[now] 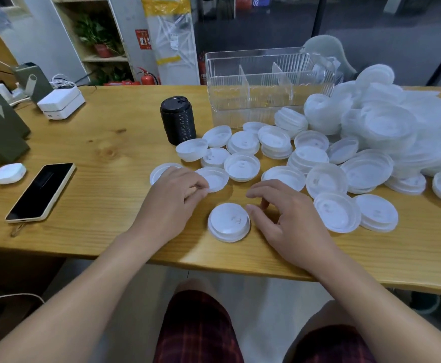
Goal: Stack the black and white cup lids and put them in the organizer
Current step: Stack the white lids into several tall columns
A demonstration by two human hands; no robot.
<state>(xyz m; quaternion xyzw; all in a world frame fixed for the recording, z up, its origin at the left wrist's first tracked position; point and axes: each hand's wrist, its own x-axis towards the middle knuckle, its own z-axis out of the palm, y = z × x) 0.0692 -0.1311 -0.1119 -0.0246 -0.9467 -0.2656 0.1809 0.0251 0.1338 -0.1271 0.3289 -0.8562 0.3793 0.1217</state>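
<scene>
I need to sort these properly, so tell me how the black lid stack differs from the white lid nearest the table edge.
The black lid stack is dark and stands tall as a column of many lids; the white lid is pale, single or nearly so, and low. The black lid stack stands far back beside the clear organizer; the white lid lies near the table edge, between the hands. Both are round, top side up, on the wooden table.

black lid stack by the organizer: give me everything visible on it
The black lid stack is a tall column of nested black plastic lids, matte with fine ribbing down its side from the stacked rims. The top lid faces up and shows a raised dome with a small sip opening. It stands upright on the wooden table, left of the clear organizer and apart from it. A white lid lies at its base in front; contact cannot be told. Neither hand touches it.
</scene>
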